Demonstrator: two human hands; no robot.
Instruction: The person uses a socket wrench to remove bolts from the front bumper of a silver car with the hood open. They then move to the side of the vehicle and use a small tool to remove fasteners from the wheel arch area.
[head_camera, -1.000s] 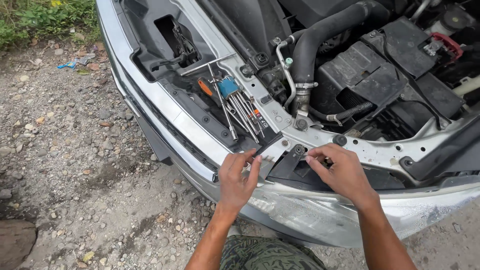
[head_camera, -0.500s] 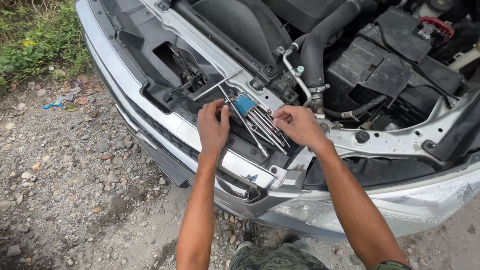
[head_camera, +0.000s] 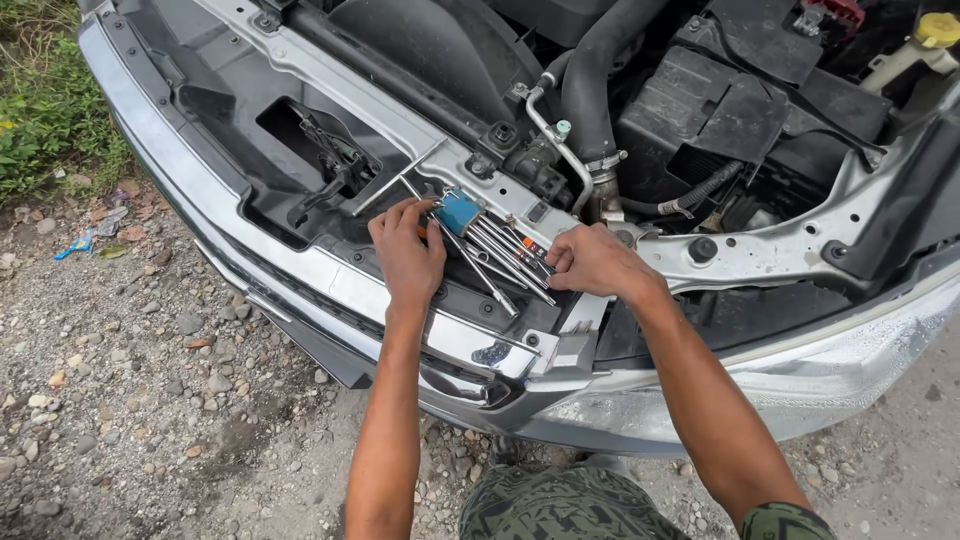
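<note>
left hand (head_camera: 408, 255): fingers curled, touching blue holder (head_camera: 460, 210) | right hand (head_camera: 597, 262): fingertips pinching key (head_camera: 515, 255) tips | set lying on panel (head_camera: 300, 130)

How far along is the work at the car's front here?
Done: the front cover is off, leaving the silver support panel bare. In hand: the left hand and right hand reach into the set of long metal keys in its blue holder. Left: no key is on a fastener.
</note>
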